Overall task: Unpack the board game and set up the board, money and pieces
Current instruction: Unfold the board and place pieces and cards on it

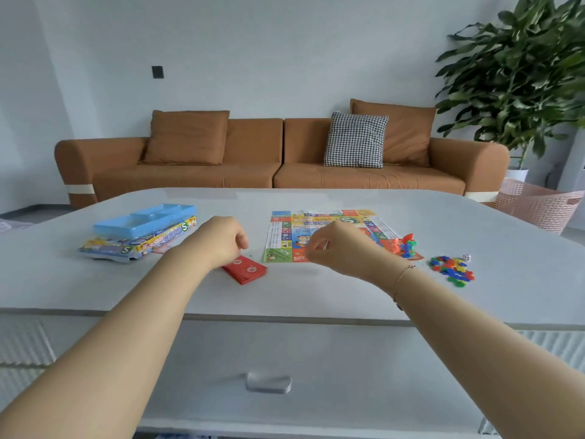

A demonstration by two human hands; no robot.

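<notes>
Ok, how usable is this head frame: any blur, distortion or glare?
Head view: soft, even daylight with faint shadows and no glare on the table. Wide-angle bending curves the table edges and stretches the forearms. The right hand and the plant look slightly smeared; print on the board is unreadable.

Board (319,231) laid flat on white table (316,289). Left hand (223,240) curled above red card stack (245,269); right hand (335,248) curled over board, contents unclear. Blue tray (145,220) stacked on box (139,245). Colored pieces (452,269) heaped at right.
</notes>
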